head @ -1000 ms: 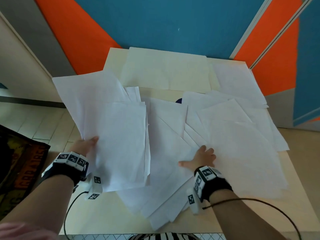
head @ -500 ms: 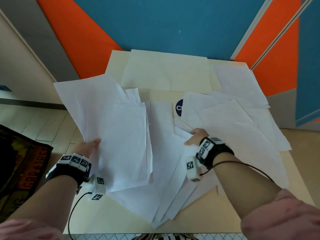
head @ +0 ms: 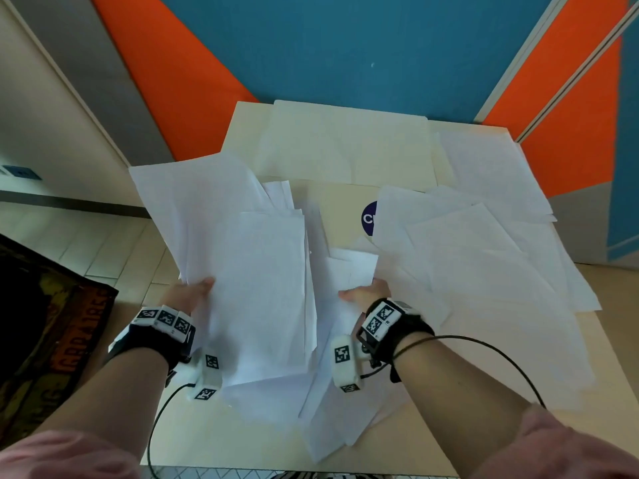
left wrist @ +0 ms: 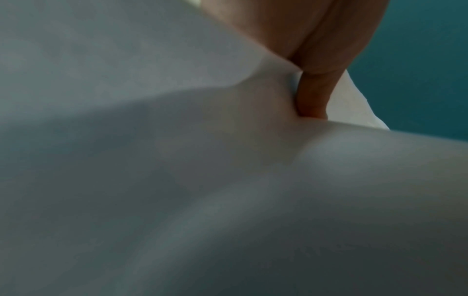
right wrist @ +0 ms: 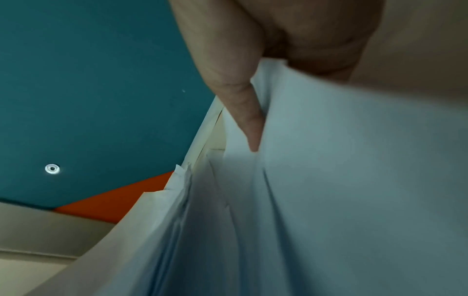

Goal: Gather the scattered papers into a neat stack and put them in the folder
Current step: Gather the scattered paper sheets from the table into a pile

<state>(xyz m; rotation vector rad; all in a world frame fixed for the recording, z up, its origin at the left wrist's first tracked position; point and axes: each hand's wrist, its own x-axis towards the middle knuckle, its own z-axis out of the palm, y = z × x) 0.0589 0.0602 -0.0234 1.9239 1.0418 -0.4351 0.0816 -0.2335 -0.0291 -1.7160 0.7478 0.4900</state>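
We look down on a pale table (head: 408, 440) that fills the middle of the frame, strewn with white paper. At the top centre lies the folder (head: 345, 146), cream-coloured, open and flat, its long side running left to right, well beyond both hands. A loose spread of sheets (head: 484, 271) covers the right half. At centre left a thick bundle of papers (head: 256, 271) stands tilted, its long side pointing toward the top of the frame. Our left hand (head: 188, 293) grips that bundle at its lower left edge, thumb on top, fingers hidden beneath. Our right hand (head: 366, 292), lower centre, pinches a smaller sheaf (head: 349, 267), thumb against the paper. We judge the right hand nearer the spread on the right, which lies between us and the folder.
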